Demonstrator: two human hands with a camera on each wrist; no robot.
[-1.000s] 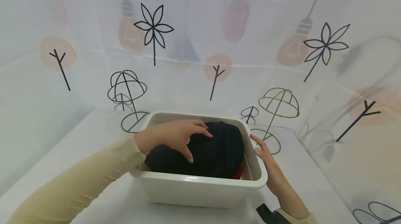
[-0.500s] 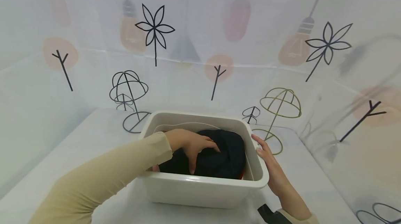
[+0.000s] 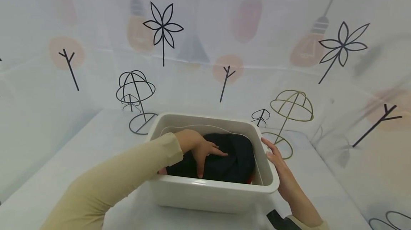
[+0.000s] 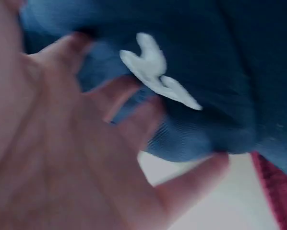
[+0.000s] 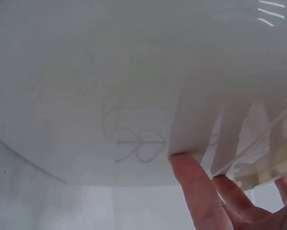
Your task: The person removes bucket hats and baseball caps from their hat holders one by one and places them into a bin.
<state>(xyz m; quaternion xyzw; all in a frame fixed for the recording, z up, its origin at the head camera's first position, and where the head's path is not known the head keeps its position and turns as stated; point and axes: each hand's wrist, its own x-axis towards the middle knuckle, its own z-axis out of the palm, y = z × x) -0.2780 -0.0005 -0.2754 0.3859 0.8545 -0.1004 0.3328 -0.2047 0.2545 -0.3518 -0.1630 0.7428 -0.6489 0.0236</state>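
A white plastic tub [image 3: 208, 196] stands on the table with a dark navy cloth item [image 3: 239, 158] filling much of it, rounded and seamed like a cap. In the left wrist view a white raised emblem [image 4: 155, 72] shows on the navy cloth. My left hand [image 3: 203, 149] reaches down into the tub, thumb and fingers spread over the cloth with the fingertips right at it. At the tub's right side, my right hand [image 3: 285, 173] rests beside the rim. The right wrist view shows its fingers [image 5: 201, 191] nearly straight against the outer wall.
Red fabric [image 4: 273, 191] shows beside the navy cloth, and a pinkish patch [image 3: 162, 171] is at the tub's front left. A thin white line [image 3: 199, 125] curves along the inner back wall. White cloth [image 3: 80, 140] covers the table, with a patterned backdrop [image 3: 199, 44] behind.
My left hand has moved down and slightly right from above the navy cloth onto it. The cloth sits a little lower at the back. My right hand stays at the tub's side.
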